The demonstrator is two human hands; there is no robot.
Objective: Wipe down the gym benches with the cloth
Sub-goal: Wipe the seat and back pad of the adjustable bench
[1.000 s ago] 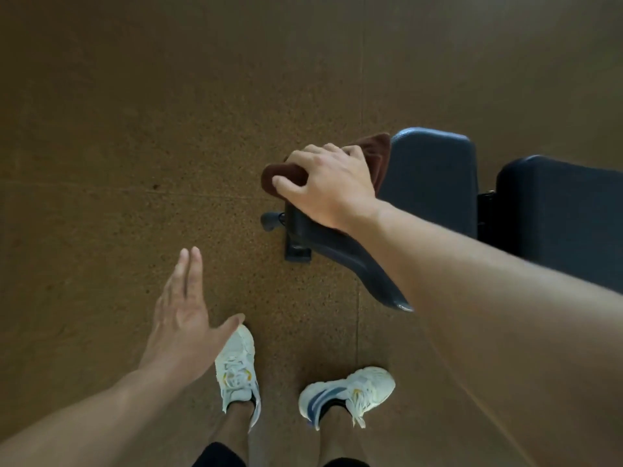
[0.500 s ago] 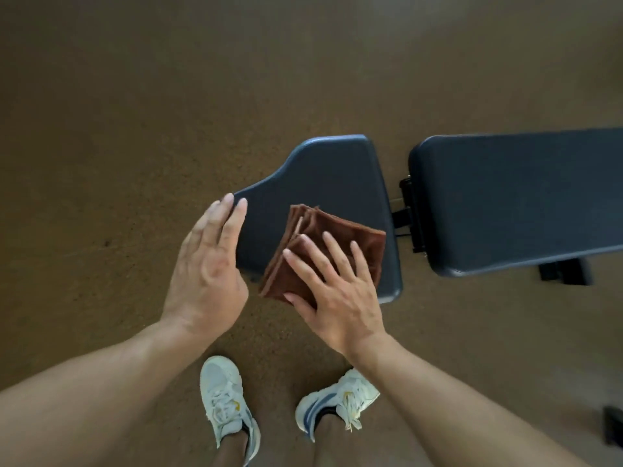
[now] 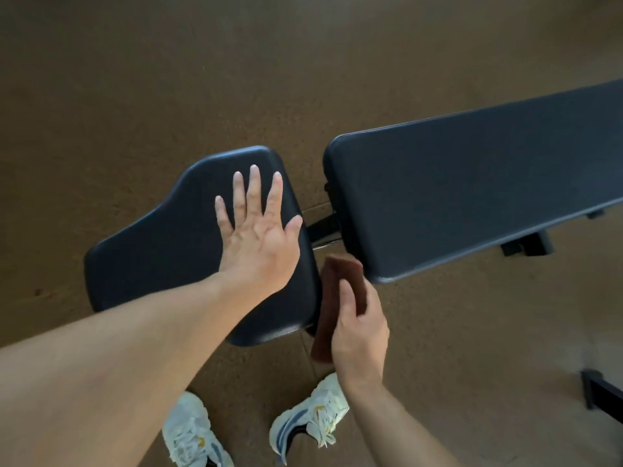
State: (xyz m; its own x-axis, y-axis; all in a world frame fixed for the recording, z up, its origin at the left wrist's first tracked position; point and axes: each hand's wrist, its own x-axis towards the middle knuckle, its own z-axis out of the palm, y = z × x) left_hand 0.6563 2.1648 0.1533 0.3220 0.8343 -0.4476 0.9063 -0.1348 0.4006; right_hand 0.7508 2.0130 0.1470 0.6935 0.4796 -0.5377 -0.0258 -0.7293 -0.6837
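A black padded gym bench stands on the brown floor in two parts: a seat pad at centre left and a long back pad running off to the right. My left hand lies flat on the seat pad with its fingers spread and straight. My right hand holds a folded brown cloth against the right side edge of the seat pad, in the gap below the back pad's corner. The thumb lies over the cloth; my hand hides the cloth's lower part.
The bench's black frame bar shows in the gap between the pads, and a black foot sticks out under the back pad. Another black piece of equipment sits at the right edge. My two white sneakers stand just below the seat.
My left hand moved from the seat's left edge onto its top and spread flat. My right hand carried the cloth off the seat top down to its right side edge. The view shifted.
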